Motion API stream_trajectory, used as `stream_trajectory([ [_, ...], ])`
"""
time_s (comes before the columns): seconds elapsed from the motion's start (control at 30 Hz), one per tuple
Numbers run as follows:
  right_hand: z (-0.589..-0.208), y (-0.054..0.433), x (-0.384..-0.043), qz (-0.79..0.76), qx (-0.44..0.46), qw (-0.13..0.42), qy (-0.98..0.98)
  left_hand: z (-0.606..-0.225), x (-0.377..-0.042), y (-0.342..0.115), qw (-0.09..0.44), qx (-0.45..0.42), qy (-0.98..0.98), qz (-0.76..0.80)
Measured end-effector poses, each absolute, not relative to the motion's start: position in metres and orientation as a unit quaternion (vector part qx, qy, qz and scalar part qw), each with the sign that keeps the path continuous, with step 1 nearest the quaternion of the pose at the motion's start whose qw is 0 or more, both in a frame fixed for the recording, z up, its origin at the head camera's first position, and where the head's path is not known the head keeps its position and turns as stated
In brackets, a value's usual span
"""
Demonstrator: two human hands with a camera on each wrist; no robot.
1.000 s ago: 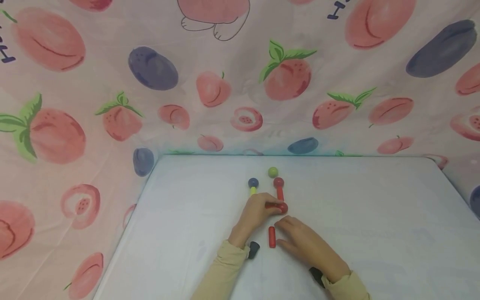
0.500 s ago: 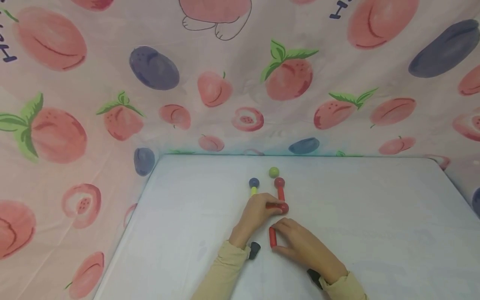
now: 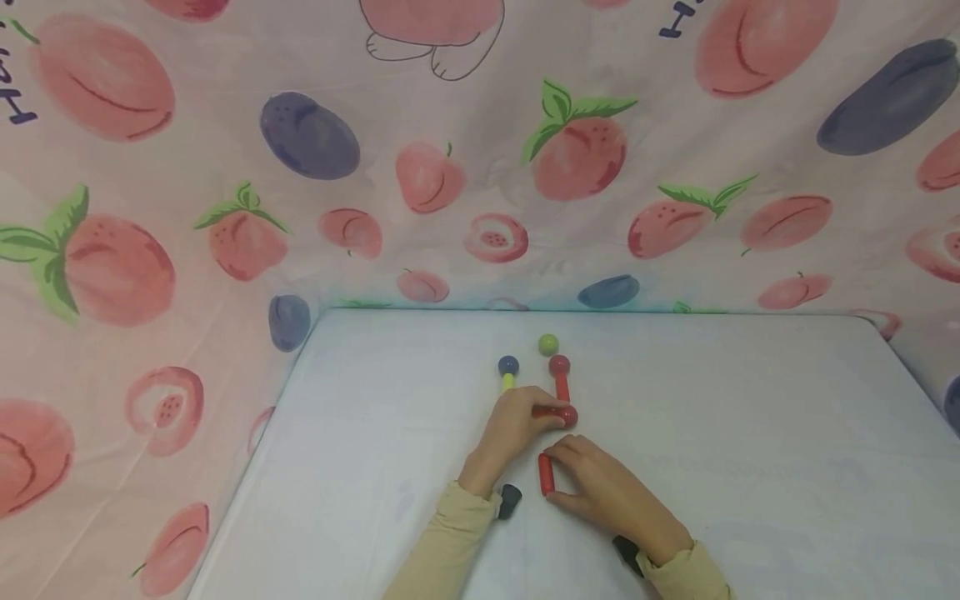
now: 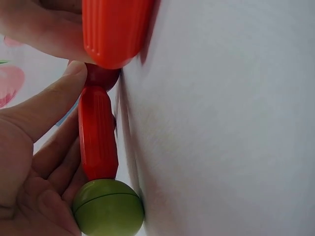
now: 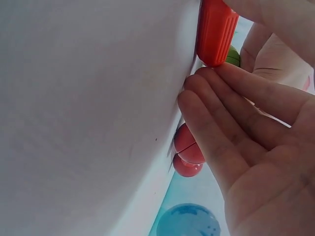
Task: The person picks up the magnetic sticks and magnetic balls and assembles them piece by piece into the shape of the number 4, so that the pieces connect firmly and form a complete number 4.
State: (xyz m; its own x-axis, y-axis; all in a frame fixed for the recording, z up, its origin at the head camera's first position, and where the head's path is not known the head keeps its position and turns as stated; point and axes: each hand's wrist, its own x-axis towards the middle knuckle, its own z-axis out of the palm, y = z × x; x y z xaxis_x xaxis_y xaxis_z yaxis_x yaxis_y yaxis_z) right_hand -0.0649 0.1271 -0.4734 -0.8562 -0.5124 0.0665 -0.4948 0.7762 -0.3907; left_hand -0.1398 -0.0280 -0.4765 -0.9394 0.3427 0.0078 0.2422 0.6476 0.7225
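My left hand (image 3: 513,429) pinches a joined piece at the table's middle. Its near red ball (image 3: 569,416) shows at the fingertips. In the left wrist view the thumb lies against that ball, and a ridged red rod (image 4: 98,132) links it to a green ball (image 4: 108,209) beside the palm. Another red rod (image 3: 562,389) runs away from the near ball to a far red ball (image 3: 559,365). Closer to the front, my right hand (image 3: 611,487) pinches a loose red rod (image 3: 546,475) end to end between thumb and fingers.
A lime ball (image 3: 549,344) lies behind the far red ball. Left of it, a blue ball (image 3: 508,365) tops a yellow-green rod (image 3: 507,381), partly hidden by the left hand. The white table (image 3: 750,433) meets a fruit-print cloth (image 3: 480,150) at the back and left.
The right hand has moved slightly left and its thumb and fingers have taken hold of the loose red rod's ends. The left hand has kept its place.
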Motion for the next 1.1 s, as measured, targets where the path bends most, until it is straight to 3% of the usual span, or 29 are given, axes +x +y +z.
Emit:
stream_trajectory([
  [1.1, -0.466, 0.147, -0.079, -0.211, -0.206, -0.005, 0.956, -0.475, -0.138, -0.029, 0.049, 0.177, 0.903, 0.388],
])
